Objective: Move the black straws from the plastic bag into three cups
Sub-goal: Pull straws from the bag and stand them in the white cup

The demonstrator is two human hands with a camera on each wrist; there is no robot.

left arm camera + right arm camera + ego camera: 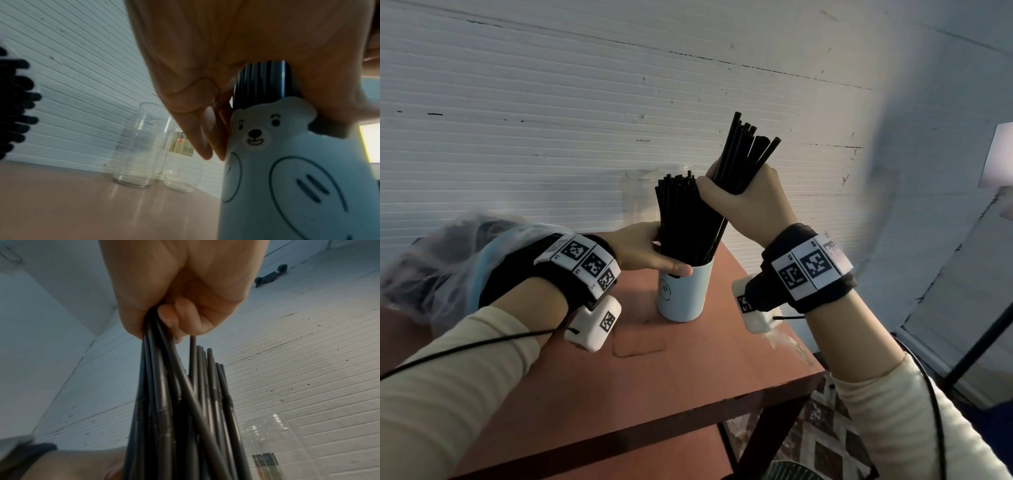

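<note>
Ribbed white wall behind a red table (688, 370). My left hand (643, 250) wraps and steadies the bear cup (685, 291); my right hand (743, 202) fists a bundle of black straws (743, 154), tips entering. I'd lower vertically before loosening. Plastic bag (448, 253) lies left; two clear cups (137, 146) behind.

A reddish-brown wooden table (688, 370) stands against a white ribbed panel wall (551, 102) marked with dark scuffs. Below its right edge lies a patterned tile floor (825, 438). A small dark bracket (270, 275) sits high on the panelling.
</note>
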